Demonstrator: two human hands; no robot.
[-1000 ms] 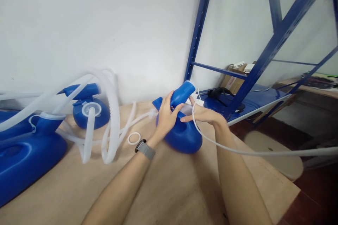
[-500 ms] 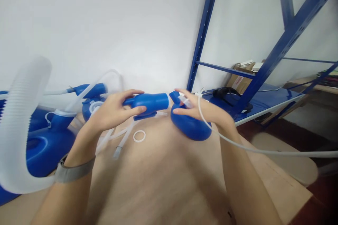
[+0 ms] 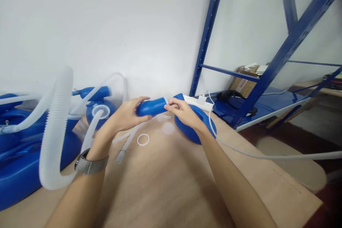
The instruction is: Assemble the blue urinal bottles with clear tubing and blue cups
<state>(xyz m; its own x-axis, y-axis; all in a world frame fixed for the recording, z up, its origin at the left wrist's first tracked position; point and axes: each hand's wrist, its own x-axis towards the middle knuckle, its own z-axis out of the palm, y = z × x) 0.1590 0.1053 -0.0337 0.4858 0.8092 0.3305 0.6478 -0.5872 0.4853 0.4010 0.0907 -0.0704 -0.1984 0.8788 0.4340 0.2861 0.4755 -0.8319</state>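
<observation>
My left hand (image 3: 128, 114) is wrapped round a short blue plastic tube (image 3: 151, 107), held level above the wooden table (image 3: 165, 185). My right hand (image 3: 183, 111) pinches the tube's right end, at its white rim. Just behind the right hand lies a round blue plastic container (image 3: 196, 124) on the table. A white ring (image 3: 143, 139) and a pale round disc (image 3: 168, 128) lie on the table below the tube. A thin white hose (image 3: 253, 155) runs from near my right hand off to the right.
Other blue containers (image 3: 21, 164) with white corrugated hose (image 3: 53, 131) crowd the left side, and one more (image 3: 100, 108) stands by the wall. A blue metal rack (image 3: 267, 78) at the right holds a power strip (image 3: 197, 102), a black cable and cardboard boxes (image 3: 244, 80).
The blue tube has come off the round container and my left hand has carried it left. My right hand left the container and now pinches the tube's end. A pale disc now lies on the table.
</observation>
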